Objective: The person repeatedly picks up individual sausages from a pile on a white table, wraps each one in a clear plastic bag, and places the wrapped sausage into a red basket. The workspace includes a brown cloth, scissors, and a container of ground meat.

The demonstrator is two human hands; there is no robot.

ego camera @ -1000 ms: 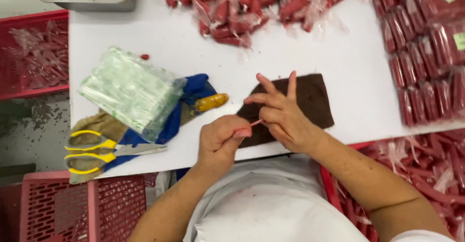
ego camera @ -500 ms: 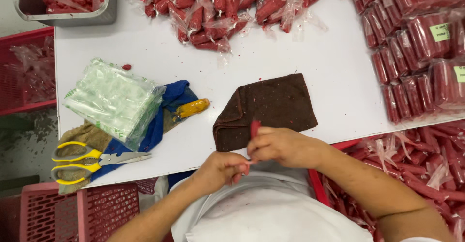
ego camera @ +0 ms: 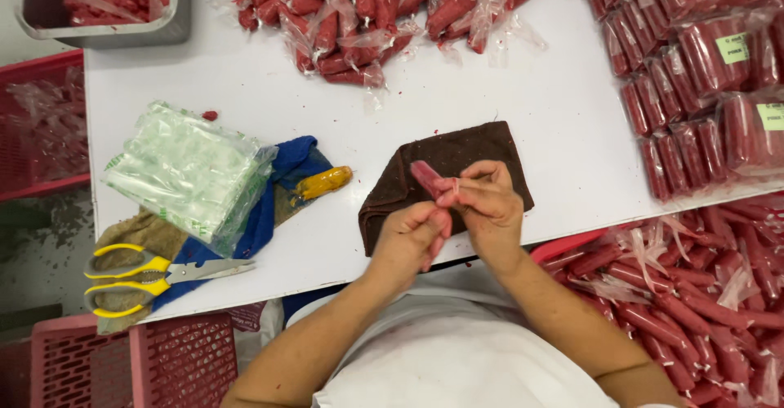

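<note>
Hands: left hand (ego camera: 415, 232) and right hand (ego camera: 487, 205) pinch sausage (ego camera: 426, 174) | over brown cloth (ego camera: 469, 148)

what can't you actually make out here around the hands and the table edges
- Head view: the near end of the pink sausage is hidden by the fingers of both hands.
- Brown cloth: partly covered by the hands.
- Metal tray: cut by the top edge.
- Package labels: too small.
</note>
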